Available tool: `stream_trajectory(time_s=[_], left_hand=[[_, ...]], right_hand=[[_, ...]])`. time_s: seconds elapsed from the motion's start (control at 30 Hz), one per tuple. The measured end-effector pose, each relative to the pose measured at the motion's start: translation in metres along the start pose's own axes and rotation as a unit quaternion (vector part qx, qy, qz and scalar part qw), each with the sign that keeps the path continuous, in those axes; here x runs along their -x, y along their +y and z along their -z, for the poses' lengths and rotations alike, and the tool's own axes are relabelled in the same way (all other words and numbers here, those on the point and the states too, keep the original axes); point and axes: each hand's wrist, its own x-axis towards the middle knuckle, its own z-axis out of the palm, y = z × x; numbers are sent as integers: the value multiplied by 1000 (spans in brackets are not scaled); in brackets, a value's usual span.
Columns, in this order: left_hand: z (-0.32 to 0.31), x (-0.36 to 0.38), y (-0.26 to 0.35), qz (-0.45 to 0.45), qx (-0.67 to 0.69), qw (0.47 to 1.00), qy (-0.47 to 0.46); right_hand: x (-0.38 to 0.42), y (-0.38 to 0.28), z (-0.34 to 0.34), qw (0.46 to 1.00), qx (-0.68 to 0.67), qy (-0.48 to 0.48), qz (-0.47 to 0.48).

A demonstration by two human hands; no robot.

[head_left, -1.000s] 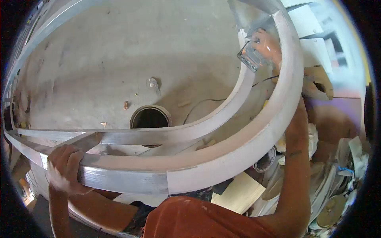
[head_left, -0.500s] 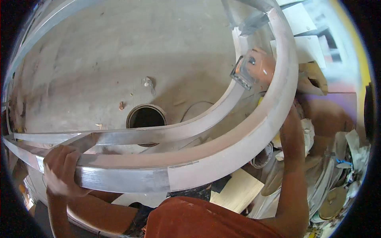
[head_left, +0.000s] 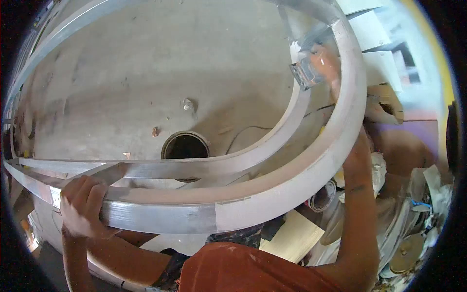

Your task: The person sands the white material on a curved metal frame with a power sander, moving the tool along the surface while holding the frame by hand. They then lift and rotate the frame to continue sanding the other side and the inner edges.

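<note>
Shifting back toward far right, right hand (head_left: 325, 63) grips boxy tool (head_left: 306, 75) at inner rail (head_left: 293, 109), apparently working its far stretch; left hand (head_left: 83, 204) clasps outer rail (head_left: 160, 217), near left.

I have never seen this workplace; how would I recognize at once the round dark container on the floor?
Find the large curved frame, then look at the gray floor that it surrounds. The round container is there, partly hidden by the frame's inner rail. Its wide mouth is dark inside, while the scraps near it are small and pale or brownish.
</note>
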Motion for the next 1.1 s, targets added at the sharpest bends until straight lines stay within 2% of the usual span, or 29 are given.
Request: stream_trajectory(time_s=[0.1, 0.13, 0.27, 0.33, 0.37, 0.43, 0.5, 0.57, 0.67, 0.73, 0.93, 1.03, 1.07, 1.1], left_hand=[[-1, -5, 2, -12, -30, 999, 28], [-2, -6, 3, -14, -26, 999, 29], [-3, -4, 5, -2, -19, 999, 38], [-4, -4, 3, 0, -20, 999, 40], [-5, -2, 1, -2, -26, 999, 31], [-2, -3, 0, -5, -30, 999, 20], [0, -6, 3, -35, -59, 997, 33], [-2, -5, 3, -26, -40, 998, 32], [2, -4, 2, -25, -55, 998, 20], [2, -3, 1, -30, -86, 996, 8], [-2, 0, -1, -12, -28, 999, 17], [-1, -3, -1, -60, -65, 994, 60], [-2, -3, 0, -44, -51, 997, 46], [-1, -3, -1, -29, -35, 998, 31]], right_hand=[[38, -16, 7, 999, 7, 16, 26], [54, -27, 16, 999, 17, -30, -1], [119, -39, 19, 999, 11, -35, 5], [148, -46, 30, 990, -27, -102, 90], [158, -43, 27, 990, -25, -105, 89], [171, -39, 17, 983, -13, -42, 178], [165, -42, 24, 986, -13, -58, 157], [150, -42, 26, 988, -14, -70, 138], [111, -28, 21, 992, -19, -45, 120], [85, -16, 9, 997, 22, -16, 66], [21, 13, -9, 997, 12, 48, 60], [4, 18, -17, 991, 36, 104, 69], [9, 11, -11, 991, 36, 107, 71], [17, 0, -4, 997, 22, 74, 26]])
